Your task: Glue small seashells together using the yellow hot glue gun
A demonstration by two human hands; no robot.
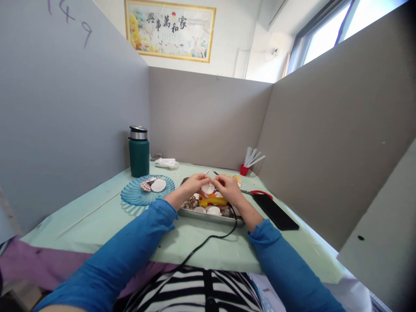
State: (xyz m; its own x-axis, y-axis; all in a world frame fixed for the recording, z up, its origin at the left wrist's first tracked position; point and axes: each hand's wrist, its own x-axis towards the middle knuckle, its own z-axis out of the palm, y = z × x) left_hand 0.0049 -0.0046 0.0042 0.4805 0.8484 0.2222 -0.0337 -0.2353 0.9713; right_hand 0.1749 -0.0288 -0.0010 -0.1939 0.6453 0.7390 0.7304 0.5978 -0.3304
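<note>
Fingers narrow, both hands on shell

L hand (194,185) + R hand (229,189) pinch white shell (208,188) at upper edge, approx. midway betw. them. Shell over tray (208,218), by yellow glue gun (214,200); gun axis approx. crosswise.

The green-covered table (97,221) bears a tray (208,217), blue plate (130,193), bottle (139,157) — and red cup (244,170).

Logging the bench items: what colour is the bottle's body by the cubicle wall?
The bottle is dark teal green, clearest in the head view.
</note>
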